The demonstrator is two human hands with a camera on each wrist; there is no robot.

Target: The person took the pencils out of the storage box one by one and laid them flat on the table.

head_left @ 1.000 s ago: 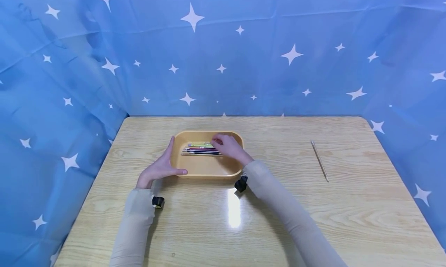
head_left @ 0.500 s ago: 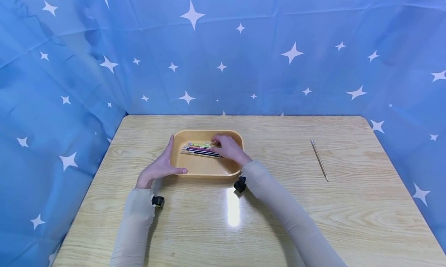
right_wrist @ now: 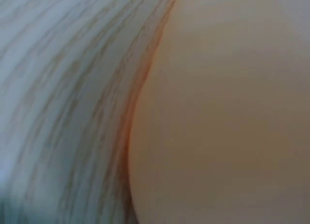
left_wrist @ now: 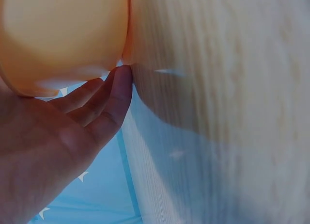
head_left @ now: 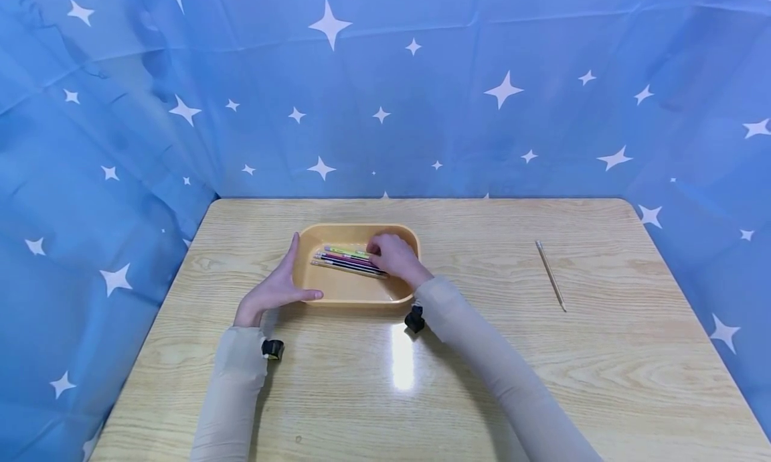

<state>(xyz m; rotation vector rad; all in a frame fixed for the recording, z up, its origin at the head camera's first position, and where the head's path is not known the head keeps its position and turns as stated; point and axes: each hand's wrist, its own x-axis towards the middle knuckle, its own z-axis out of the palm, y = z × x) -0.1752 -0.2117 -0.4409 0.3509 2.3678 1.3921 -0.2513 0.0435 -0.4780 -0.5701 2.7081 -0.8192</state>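
Note:
A shallow yellow-orange plastic tray [head_left: 349, 296] rests on the table, and several pencils [head_left: 348, 261] lie side by side in it, slanting down to the right. My left hand [head_left: 276, 289] holds the tray's left end, thumb at the near rim and fingers along the left side. In the left wrist view, the fingertips [left_wrist: 121, 81] touch the tray's outer wall. Inside the tray, my right hand [head_left: 394, 256] has curled fingers around the pencils' right ends; its fingertips are partly hidden. The right wrist view shows only the tray's wall [right_wrist: 218, 112] and wood grain.
A single plain pencil [head_left: 551, 276] lies apart on the right of the wooden table [head_left: 470, 395]. A blue curtain with white stars [head_left: 385, 67] hangs behind and at both sides of the table.
The pencils in the tray have turned from level to slanted, their right ends shifting toward me. The right hand moved slightly with them; the left hand stayed on the tray.

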